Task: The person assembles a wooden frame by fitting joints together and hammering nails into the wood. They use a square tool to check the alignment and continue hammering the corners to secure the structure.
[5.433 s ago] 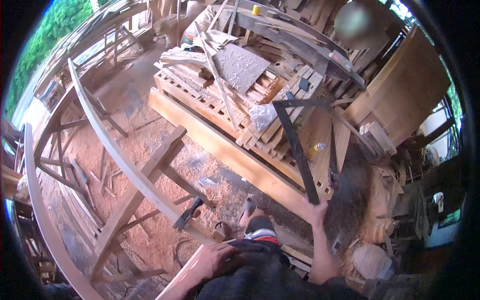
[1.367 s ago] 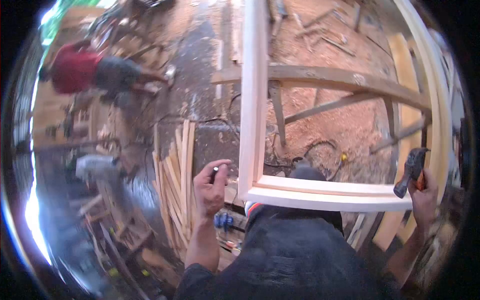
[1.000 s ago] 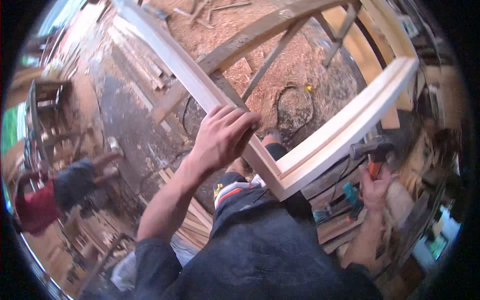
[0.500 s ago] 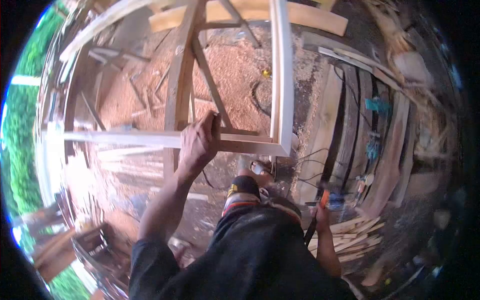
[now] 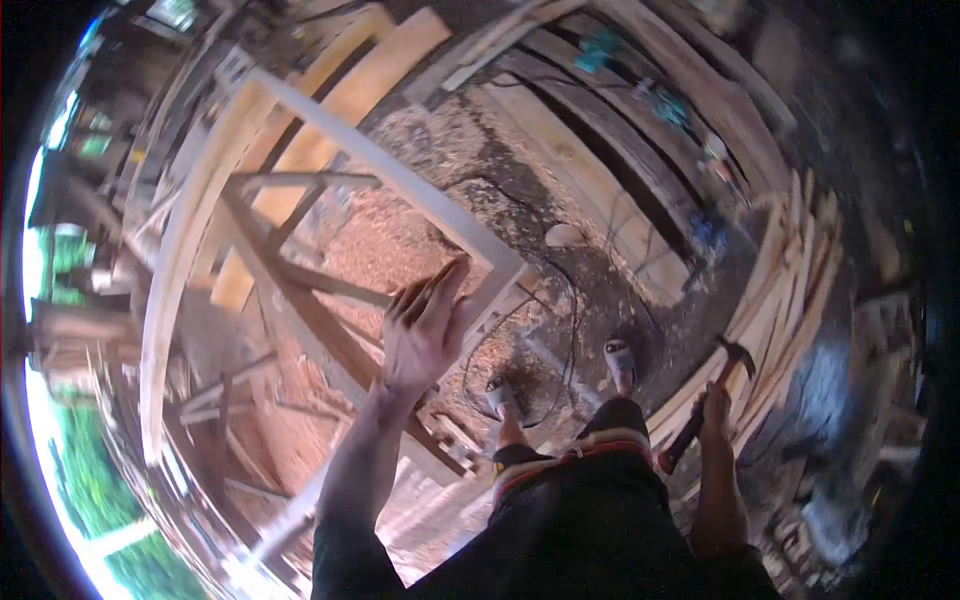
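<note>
A pale wooden frame [image 5: 370,150] with a mitred corner stands before me, on a wooden support with a thick beam [image 5: 300,310]. My left hand [image 5: 425,330] lies over the near rail, a little left of the corner, its fingers pressed together around the wood; the undersides of the fingers are hidden. In my right hand [image 5: 716,405], low on the right, is a hammer [image 5: 738,358]. Its metal head points up and its dark handle runs down past my fist. The hammer is apart from the frame.
Wood shavings [image 5: 390,240] cover the ground under the frame. Long planks [image 5: 590,190] lie at the upper right, with a bundle of thin strips [image 5: 785,300] nearer me. A dark cable [image 5: 572,320] curls on the ground ahead of my feet.
The view has turned right, so the frame now appears slanted. My left hand is nearer the frame's corner. My right hand and the hammer have come more clearly into sight.
</note>
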Action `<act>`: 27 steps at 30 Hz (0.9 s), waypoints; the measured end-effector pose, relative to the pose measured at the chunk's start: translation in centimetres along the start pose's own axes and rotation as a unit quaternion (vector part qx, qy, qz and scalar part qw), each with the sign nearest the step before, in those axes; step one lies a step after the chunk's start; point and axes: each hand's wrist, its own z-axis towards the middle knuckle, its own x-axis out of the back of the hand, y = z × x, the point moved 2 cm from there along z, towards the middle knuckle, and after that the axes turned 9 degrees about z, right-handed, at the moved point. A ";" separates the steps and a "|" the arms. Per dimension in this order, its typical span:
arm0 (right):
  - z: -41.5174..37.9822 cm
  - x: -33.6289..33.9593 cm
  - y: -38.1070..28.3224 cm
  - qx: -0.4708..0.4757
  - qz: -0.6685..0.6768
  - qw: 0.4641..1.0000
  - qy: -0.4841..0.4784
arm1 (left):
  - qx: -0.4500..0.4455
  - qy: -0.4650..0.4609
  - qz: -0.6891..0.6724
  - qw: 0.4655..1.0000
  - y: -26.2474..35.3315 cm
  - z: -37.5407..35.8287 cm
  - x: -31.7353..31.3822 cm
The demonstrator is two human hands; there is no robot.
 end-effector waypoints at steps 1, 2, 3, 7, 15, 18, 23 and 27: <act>-2.7 -1.8 0.6 0.022 0.018 1.000 0.006 | -0.031 -0.034 -0.022 0.999 1.1 2.1 0.5; -6.0 -4.1 1.1 0.043 0.032 0.999 0.009 | -0.059 -0.068 -0.042 0.995 1.7 3.4 0.6; -9.8 -6.4 0.8 0.033 0.045 0.998 0.001 | -0.081 -0.092 -0.018 0.992 1.5 3.7 -0.1; -19.7 -14.4 2.1 0.084 0.178 0.980 0.014 | -0.154 -0.166 0.051 0.973 -0.2 5.7 -3.3; -30.8 -29.2 1.5 -0.002 0.490 0.869 -0.068 | -0.237 -0.089 -0.018 0.967 -1.7 5.3 -5.8; -31.6 -31.5 1.4 0.048 0.373 0.914 -0.152 | -0.235 -0.109 -0.028 0.966 -1.5 5.5 -5.9; -31.7 -29.4 1.0 0.053 0.450 0.890 -0.058 | -0.227 -0.115 -0.011 0.967 -1.8 5.4 -6.2; -31.0 -30.9 3.3 0.145 0.272 0.942 -0.132 | -0.225 -0.122 -0.031 0.966 -1.9 5.4 -6.3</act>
